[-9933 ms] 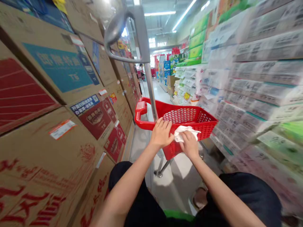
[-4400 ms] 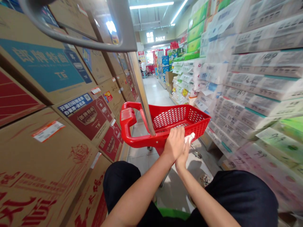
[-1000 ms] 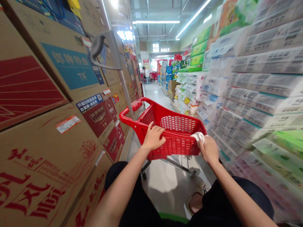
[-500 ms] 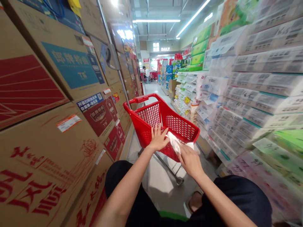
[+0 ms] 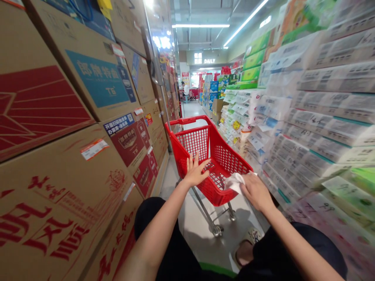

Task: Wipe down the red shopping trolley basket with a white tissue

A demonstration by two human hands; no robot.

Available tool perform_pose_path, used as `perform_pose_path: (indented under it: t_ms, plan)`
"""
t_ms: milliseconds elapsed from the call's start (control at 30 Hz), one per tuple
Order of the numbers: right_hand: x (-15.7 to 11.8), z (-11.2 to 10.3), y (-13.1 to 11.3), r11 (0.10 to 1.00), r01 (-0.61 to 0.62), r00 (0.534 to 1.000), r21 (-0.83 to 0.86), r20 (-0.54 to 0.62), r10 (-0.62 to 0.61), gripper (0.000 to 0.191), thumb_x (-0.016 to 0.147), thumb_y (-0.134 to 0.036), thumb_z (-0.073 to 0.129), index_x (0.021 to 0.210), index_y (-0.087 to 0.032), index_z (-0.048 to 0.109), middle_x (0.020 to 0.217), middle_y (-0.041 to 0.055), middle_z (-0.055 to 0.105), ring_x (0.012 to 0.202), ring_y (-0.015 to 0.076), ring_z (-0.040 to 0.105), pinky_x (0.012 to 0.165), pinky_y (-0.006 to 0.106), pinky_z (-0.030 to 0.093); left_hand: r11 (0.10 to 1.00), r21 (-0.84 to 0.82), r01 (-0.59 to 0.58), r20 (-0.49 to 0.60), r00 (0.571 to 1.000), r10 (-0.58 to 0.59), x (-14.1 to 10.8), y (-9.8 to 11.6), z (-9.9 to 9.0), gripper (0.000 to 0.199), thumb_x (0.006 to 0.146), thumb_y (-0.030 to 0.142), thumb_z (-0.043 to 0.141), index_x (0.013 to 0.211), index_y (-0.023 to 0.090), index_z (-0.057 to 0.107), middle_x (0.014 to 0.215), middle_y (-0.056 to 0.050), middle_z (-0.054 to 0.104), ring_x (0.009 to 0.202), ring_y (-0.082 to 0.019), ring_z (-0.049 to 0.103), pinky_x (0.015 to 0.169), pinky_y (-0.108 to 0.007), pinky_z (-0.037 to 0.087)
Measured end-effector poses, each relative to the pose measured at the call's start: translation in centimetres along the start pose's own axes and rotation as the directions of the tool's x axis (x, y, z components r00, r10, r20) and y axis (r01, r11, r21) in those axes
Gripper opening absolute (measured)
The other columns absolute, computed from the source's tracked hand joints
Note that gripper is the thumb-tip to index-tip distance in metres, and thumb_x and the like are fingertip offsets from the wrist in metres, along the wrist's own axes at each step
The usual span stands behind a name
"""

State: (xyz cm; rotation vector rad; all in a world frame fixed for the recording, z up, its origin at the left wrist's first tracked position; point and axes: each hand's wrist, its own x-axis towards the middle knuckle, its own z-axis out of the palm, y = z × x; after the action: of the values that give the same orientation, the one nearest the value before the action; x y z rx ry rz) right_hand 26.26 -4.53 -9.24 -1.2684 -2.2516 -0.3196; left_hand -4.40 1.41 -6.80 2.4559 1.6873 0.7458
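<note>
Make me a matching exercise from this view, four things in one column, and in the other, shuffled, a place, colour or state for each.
Things
1. Left hand
2. Cloth or tissue
3. Cart basket
4. Cardboard boxes

Descriptions
A. Brown, stacked along the left side of the picture
B. White, crumpled, held in the right hand
C. Red, with many holes in its walls
D. Open, with fingers spread

Right pairs: 1-D, 2-B, 3-C, 4-A
</note>
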Motion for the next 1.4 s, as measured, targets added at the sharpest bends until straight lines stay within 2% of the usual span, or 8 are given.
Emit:
perform_pose_path:
  t_ms: [133,267,500,700,900,1067,1233,1400]
  plan:
    - [0.4,1.6,-7.5,0.999,0.028,0.998,0.043,-0.059,-0.026,0.031,0.099,-0.027,0.047,0.123,-0.016,0.063,0.115,0.0139,0.071,0.112,0.0312,0.063,0.111,0.053,0.046,0.998,0.061,0.013,-0.007,1.000,-0.013,1.0,-0.3,-0.2,0.062,0.094,0.035,0.057,0.154,0.041,0.043,0.174,0.001,0.011,0.160,-0.034,0.005,0.126,-0.064,0.008]
    - [0.7,2.6,-10.4,0.994,0.071,0.991,0.079,-0.115,-0.062,0.038,0.099,-0.025,0.048,0.134,-0.016,0.058,0.126,0.0140,0.069,0.118,0.0312,0.062,0.109,0.053,0.049,0.991,0.129,0.048,-0.035,0.998,-0.044,1.3,1.0,-0.3,0.058,0.100,0.031,0.047,0.157,0.026,0.041,0.169,-0.009,0.027,0.159,-0.029,0.018,0.128,-0.059,0.009]
    - [0.6,1.4,-5.1,0.982,0.168,0.985,0.086,-0.047,-0.165,0.043,0.099,-0.022,0.047,0.141,-0.020,0.056,0.135,0.0126,0.067,0.128,0.0271,0.061,0.115,0.054,0.046,0.981,-0.020,-0.192,-0.021,0.981,0.191,-1.8,6.2,1.2,0.063,0.108,0.054,0.024,0.161,0.022,0.029,0.163,-0.008,0.041,0.152,-0.019,0.037,0.125,-0.040,0.030]
    - [0.0,-0.5,1.8,0.998,0.063,0.998,-0.010,-0.024,-0.063,0.038,0.101,-0.029,0.044,0.132,-0.019,0.063,0.130,0.0130,0.070,0.125,0.0274,0.064,0.120,0.057,0.038,0.947,0.079,-0.312,-0.012,0.949,0.314,-3.2,5.1,1.3,0.078,0.098,0.072,0.041,0.162,0.028,0.028,0.161,-0.010,0.043,0.148,-0.027,0.043,0.125,-0.049,0.026]
    - [0.1,-0.5,-3.5,0.999,0.035,0.998,0.031,-0.051,-0.034,0.036,0.101,-0.028,0.046,0.133,-0.020,0.062,0.127,0.0115,0.071,0.120,0.0290,0.064,0.116,0.056,0.043,0.982,0.097,-0.162,0.060,0.986,0.157,-1.5,4.4,1.0,0.071,0.100,0.070,0.036,0.160,0.032,0.033,0.163,-0.008,0.041,0.151,-0.031,0.037,0.125,-0.056,0.022]
    - [-0.1,-0.1,-7.4,0.981,0.158,0.987,0.115,-0.027,-0.156,0.040,0.100,-0.024,0.048,0.138,-0.020,0.060,0.128,0.0139,0.071,0.125,0.0294,0.063,0.111,0.053,0.050,0.999,0.032,0.019,0.096,0.995,-0.022,-1.3,5.8,0.9,0.070,0.099,0.072,0.033,0.161,0.041,0.027,0.166,-0.007,0.035,0.149,-0.040,0.039,0.117,-0.069,0.030]
    - [1.2,-0.5,-6.1,0.943,0.281,0.957,0.179,0.026,-0.290,0.041,0.100,-0.023,0.048,0.140,-0.016,0.058,0.130,0.0156,0.070,0.131,0.0267,0.060,0.116,0.052,0.047,0.998,-0.031,-0.048,0.002,0.999,0.048,-3.3,4.4,-0.1,0.061,0.105,0.059,0.031,0.162,0.036,0.026,0.165,-0.002,0.039,0.150,-0.025,0.040,0.122,-0.049,0.035]
    - [4.8,-1.1,-1.3,0.955,0.241,0.969,0.170,0.007,-0.246,0.043,0.100,-0.020,0.048,0.141,-0.023,0.058,0.134,0.0109,0.069,0.126,0.0231,0.063,0.121,0.055,0.039,0.990,0.018,-0.142,-0.001,0.990,0.142,-4.5,1.7,-1.4,0.061,0.103,0.060,0.041,0.159,0.036,0.034,0.164,-0.001,0.039,0.151,-0.024,0.038,0.123,-0.047,0.034]
